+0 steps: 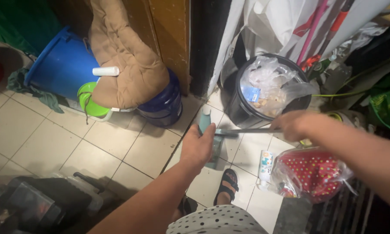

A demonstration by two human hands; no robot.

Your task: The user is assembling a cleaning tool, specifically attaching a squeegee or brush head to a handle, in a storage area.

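Observation:
My left hand (197, 146) reaches down to a teal dustpan (206, 123) on the tiled floor and grips its handle. My right hand (293, 125), blurred, is closed around a thin dark broom handle (247, 131) that runs left toward the dustpan. Just behind both stands a black trash bin (242, 113) lined with a clear plastic bag (268, 84) holding scraps. My foot in a black sandal (228, 184) shows below the dustpan.
A blue barrel (61, 65), a green bowl (87, 100), a tan padded cushion (125, 65) and a dark blue water jug (164, 106) stand at left. A red dotted bag (312, 173) and a small white tube (265, 167) lie at right. Dark bags (35, 203) sit bottom left.

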